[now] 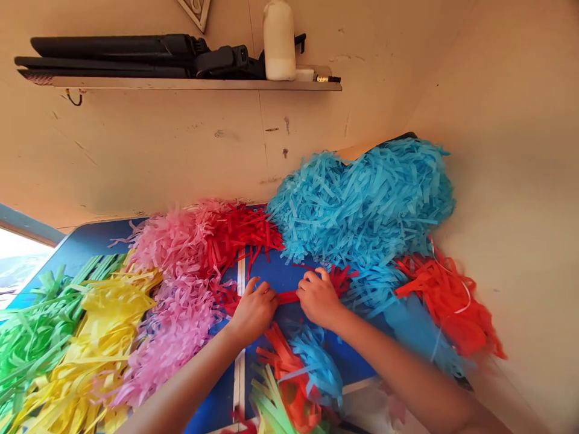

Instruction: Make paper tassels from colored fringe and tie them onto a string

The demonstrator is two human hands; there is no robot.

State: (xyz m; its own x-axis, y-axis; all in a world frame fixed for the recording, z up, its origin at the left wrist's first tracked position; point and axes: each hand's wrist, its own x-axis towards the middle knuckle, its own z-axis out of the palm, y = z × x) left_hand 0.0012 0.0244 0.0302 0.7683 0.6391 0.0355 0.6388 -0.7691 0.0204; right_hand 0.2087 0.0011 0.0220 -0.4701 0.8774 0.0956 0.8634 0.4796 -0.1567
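A strip of red tissue paper [287, 297] with fringed ends is stretched sideways between my hands, just above the blue table [271, 271]. My left hand [254, 306] is closed on its left part, and red fringe sticks out beyond it. On the right part my right hand [319, 296] is closed too, with more red fringe [341, 279] fanning out past the fingers. Below my hands lies a small bundle of orange-red fringe [289, 361], beside blue fringe [319, 361] and pale green strips [266, 398].
Pink fringe [176, 235], lilac fringe [172, 337], yellow fringe [108, 325] and green fringe [40, 337] cover the left. A large blue fringe heap [366, 199] stands against the wall, with orange-red fringe [456, 307] at right. Above, a shelf [203, 84] holds a white bottle [279, 42].
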